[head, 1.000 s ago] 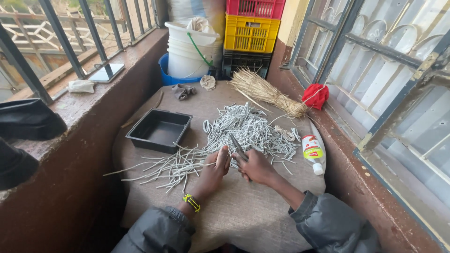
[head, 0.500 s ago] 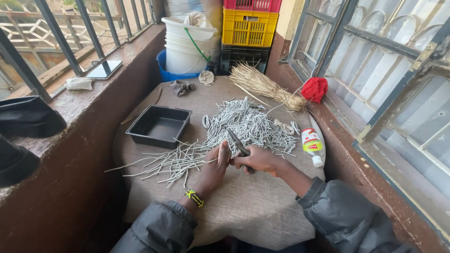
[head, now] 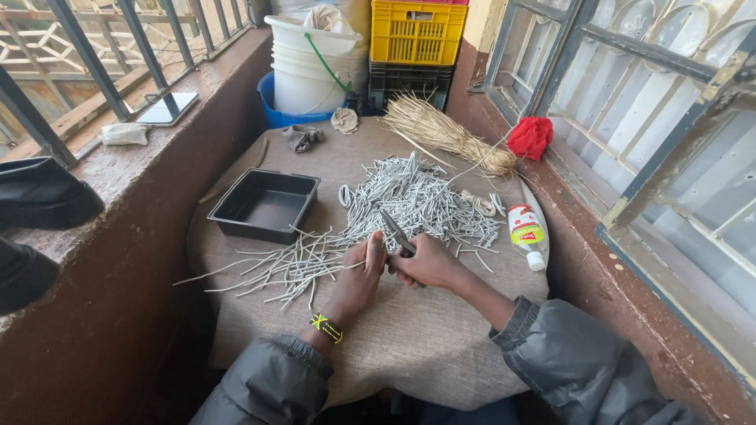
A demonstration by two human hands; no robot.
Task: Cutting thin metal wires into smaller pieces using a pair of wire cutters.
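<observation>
Since half a second ago, little moved: right hand (head: pixel 429 264) still clamped on pliers (head: pixel 396 233), left hand (head: pixel 361 271) fingers pinching a grey strip (head: pixel 315 271) mid-bench, beside the grey pile (head: pixel 417 201). Trimming probably ongoing.

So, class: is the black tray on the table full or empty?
Empty. The black tray sits upright, and its bare dark bottom shows; the grey sticks lie on the cloth beside it, none inside.

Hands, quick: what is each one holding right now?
Left hand: closed, pinching a thin grey stick from the loose pile.
Right hand: closed around the dark metal pliers.
</observation>
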